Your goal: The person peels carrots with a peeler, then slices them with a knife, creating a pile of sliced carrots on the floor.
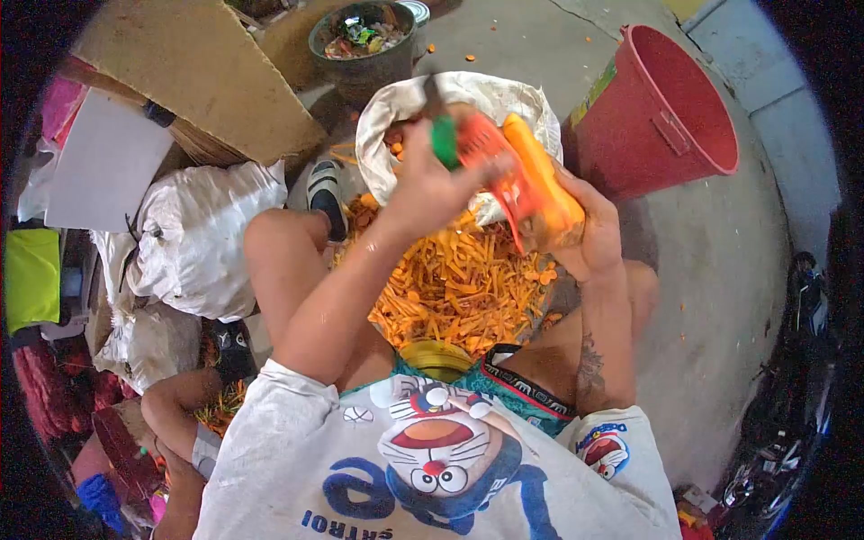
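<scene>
My left hand (438, 175) is closed around a green handle (444, 141) with a dark, blurred part sticking up, which looks like a knife. Its fingers also reach an orange-red flat piece (490, 157), smeared by motion. My right hand (589, 220) grips thick orange carrots (544, 175), close against that piece. Beneath both hands, a heap of carrot strips (450, 279) and some round slices lies between my legs. Behind the hands stands an open white sack (387, 108) with orange pieces inside.
A red bucket (648, 117) leans at the right. A dark bin of scraps (364, 45) stands at the back. Cardboard (198, 72) and stuffed white sacks (202, 238) crowd the left. Another person's leg (184, 405) shows lower left. A yellow container (436, 360) sits between my thighs.
</scene>
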The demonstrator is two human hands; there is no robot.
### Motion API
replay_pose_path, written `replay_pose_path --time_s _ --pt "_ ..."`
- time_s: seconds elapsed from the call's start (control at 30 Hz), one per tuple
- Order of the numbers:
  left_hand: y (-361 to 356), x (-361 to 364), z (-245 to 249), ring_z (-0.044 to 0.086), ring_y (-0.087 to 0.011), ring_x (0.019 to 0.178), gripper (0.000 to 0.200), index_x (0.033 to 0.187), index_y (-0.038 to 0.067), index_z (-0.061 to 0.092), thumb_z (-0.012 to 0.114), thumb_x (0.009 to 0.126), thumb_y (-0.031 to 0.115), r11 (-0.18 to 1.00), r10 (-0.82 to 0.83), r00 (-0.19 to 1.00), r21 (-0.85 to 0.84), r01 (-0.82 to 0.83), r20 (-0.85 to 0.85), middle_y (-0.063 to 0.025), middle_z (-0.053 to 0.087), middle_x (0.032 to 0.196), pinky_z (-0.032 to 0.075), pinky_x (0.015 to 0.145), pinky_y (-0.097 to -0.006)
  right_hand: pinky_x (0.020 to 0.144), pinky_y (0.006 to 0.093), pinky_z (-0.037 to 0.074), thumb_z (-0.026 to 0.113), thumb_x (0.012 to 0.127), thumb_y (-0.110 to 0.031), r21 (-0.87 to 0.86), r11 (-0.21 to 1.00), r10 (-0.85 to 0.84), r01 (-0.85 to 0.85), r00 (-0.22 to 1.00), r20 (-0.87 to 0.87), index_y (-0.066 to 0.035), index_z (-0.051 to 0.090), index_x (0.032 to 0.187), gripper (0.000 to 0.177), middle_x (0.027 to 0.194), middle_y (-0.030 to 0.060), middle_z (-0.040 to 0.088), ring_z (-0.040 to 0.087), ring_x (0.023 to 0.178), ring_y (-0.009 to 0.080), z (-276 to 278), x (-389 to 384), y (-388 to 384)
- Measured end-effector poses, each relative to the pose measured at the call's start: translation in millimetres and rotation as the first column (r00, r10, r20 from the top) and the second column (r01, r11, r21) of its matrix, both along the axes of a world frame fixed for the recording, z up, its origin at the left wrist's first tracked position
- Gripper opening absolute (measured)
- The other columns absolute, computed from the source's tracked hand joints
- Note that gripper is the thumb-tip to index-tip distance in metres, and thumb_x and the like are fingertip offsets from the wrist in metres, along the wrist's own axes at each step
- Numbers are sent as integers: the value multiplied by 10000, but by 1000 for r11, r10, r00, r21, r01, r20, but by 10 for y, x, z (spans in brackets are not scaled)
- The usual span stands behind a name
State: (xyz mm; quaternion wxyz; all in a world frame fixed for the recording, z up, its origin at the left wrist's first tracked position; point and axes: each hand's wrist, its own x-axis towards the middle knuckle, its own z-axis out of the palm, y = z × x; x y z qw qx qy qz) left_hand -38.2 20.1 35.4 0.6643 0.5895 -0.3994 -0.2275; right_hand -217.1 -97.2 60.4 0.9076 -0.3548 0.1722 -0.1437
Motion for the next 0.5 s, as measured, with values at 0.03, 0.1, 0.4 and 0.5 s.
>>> replay_pose_path --time_s 0.03,0.1,0.4,0.5 --pt "-12 -6 62 658 -113 805 313 981 29 629 853 830 187 996 -58 998 -62 60 40 -21 686 859 543 738 -291 773 361 549 426 1041 -271 80 972 -201 220 960 -196 9 451 1464 508 1129 155 668 664 889 219 342 170 220" --pt "-41 154 19 652 -112 739 292 983 28 634 841 844 182 997 -8 1000 -79 8 1 -21 684 848 542 679 -278 762 358 540 426 1041 -272 69 994 -79 86 992 -103 7 457 1459 503 1114 150 668 659 877 222 123 6 107" --pt "15 -81 144 587 -67 776 240 944 63 626 817 849 173 985 -114 979 -113 134 169 22 621 809 479 691 -237 894 350 504 495 1009 -277 38 998 -50 52 998 -48 11 423 1492 567 1230 160 618 629 1026 223 -10 -8 0" --pt "-137 324 -96 625 -85 708 293 977 47 650 865 821 172 989 125 991 -91 -120 45 0 676 812 533 657 -259 1062 361 492 538 990 -266 36 998 48 -48 999 6 9 390 1527 621 1429 151 568 616 1234 221 -89 -98 -2"
